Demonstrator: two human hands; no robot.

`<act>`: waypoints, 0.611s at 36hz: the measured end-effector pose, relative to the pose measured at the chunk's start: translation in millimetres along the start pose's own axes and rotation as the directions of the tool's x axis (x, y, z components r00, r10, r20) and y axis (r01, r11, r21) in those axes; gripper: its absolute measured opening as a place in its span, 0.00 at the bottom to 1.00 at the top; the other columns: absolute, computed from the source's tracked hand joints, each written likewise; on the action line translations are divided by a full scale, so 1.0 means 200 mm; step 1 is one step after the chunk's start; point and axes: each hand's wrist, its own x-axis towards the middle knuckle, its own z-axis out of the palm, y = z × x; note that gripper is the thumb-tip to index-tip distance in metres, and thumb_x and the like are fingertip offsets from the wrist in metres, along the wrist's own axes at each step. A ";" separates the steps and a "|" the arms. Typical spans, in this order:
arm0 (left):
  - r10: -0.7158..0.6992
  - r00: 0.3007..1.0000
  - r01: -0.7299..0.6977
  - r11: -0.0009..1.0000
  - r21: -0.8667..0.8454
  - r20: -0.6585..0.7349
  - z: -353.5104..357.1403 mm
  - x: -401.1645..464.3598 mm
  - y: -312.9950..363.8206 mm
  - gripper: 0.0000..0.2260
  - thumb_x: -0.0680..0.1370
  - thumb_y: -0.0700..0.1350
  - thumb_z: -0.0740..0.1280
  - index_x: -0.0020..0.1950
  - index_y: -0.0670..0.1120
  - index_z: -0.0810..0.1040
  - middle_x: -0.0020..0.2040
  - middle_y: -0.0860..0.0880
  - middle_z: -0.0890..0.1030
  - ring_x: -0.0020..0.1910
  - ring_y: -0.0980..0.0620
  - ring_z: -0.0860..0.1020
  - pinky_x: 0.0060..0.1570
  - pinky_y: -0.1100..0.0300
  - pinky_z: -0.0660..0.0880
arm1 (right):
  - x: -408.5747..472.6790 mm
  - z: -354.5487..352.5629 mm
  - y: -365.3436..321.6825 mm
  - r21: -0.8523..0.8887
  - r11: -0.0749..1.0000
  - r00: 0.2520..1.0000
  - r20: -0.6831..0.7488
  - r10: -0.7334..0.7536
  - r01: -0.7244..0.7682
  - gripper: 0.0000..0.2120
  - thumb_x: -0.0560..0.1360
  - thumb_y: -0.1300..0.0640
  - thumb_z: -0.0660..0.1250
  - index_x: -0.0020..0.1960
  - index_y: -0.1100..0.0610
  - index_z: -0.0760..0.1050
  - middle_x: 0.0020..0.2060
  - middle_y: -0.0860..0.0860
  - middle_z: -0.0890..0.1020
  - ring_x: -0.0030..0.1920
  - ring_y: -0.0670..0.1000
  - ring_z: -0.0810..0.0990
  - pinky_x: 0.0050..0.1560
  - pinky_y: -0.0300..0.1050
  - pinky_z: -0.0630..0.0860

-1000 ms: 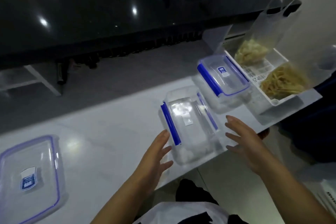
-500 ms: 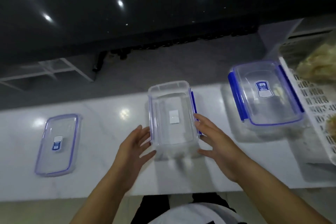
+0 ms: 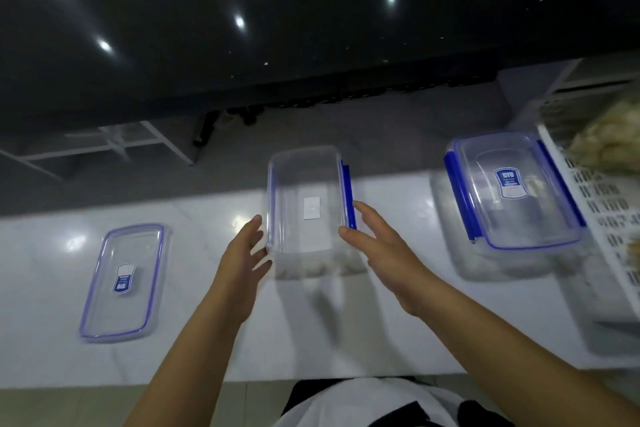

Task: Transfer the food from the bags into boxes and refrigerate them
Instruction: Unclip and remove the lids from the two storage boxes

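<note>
Counter (image 3: 381, 340): white, glossy, running left to right; bears every box and the basket.
Dark slab (image 3: 277, 28): black, shiny, filling the far half of the view; no part in the work.
Basket (image 3: 602, 204): white, slotted, at the far right edge; holds the bagged food (image 3: 609, 146), pale and heaped, only partly in view. Judged untouched, so transfer not yet begun.
Closed box (image 3: 512, 191): right of centre, just beside the basket, lid on, blue clips along both long sides. Still to be opened, by the look of it.
Open box (image 3: 306, 204): centre of the counter, lidless and empty, a white label showing through its floor. Ready for filling, apparently.
Loose lid (image 3: 123, 281): flat on the counter at the left, well apart from the open box. Nothing between it and the box.
Left hand (image 3: 242, 256): fingers straight and spread, beside the near left corner of the open box; touching or not, cannot tell.
Right hand (image 3: 377, 246): fingers straight and relaxed, fingertips at the blue clip on the box's right side; holds nothing.
Remaining: all filling, lidding and refrigerating; no fridge in view.
Obstacles: closed box sits between open box and basket, likely in the reach path.
</note>
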 end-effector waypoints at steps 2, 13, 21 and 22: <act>0.151 0.986 -0.143 0.983 0.114 -0.066 0.03 -0.04 -0.01 0.20 0.81 0.55 0.64 0.73 0.55 0.71 0.74 0.53 0.71 0.71 0.48 0.71 0.68 0.50 0.68 | -0.06 -0.09 0.00 -0.135 0.984 0.989 -0.081 -0.126 0.114 0.27 0.77 0.40 0.66 0.74 0.35 0.62 0.73 0.38 0.65 0.69 0.42 0.66 0.57 0.36 0.67; 0.207 0.835 -0.415 0.845 0.337 0.509 0.52 -0.28 -0.24 0.15 0.81 0.48 0.66 0.64 0.66 0.75 0.63 0.65 0.78 0.60 0.66 0.77 0.56 0.68 0.75 | -0.13 -0.89 0.21 -0.855 0.353 0.842 -0.478 -0.249 -0.381 0.31 0.81 0.36 0.49 0.80 0.43 0.47 0.81 0.49 0.46 0.80 0.59 0.42 0.76 0.62 0.43; -0.030 0.830 -0.198 0.918 0.345 0.556 0.88 -0.23 -0.27 0.23 0.80 0.52 0.69 0.74 0.57 0.68 0.71 0.52 0.74 0.66 0.48 0.76 0.66 0.49 0.75 | -0.18 -0.71 0.37 -0.873 0.366 0.838 -0.443 -0.319 -0.322 0.30 0.80 0.35 0.40 0.79 0.39 0.36 0.81 0.49 0.40 0.79 0.56 0.35 0.73 0.70 0.36; -0.038 0.827 -0.180 0.928 0.327 0.561 0.91 -0.23 -0.29 0.23 0.80 0.52 0.69 0.74 0.56 0.68 0.70 0.51 0.76 0.65 0.48 0.78 0.65 0.48 0.76 | -0.20 -0.68 0.39 -0.877 0.363 0.836 -0.438 -0.330 -0.316 0.30 0.80 0.35 0.41 0.79 0.40 0.37 0.81 0.50 0.41 0.79 0.57 0.36 0.73 0.70 0.36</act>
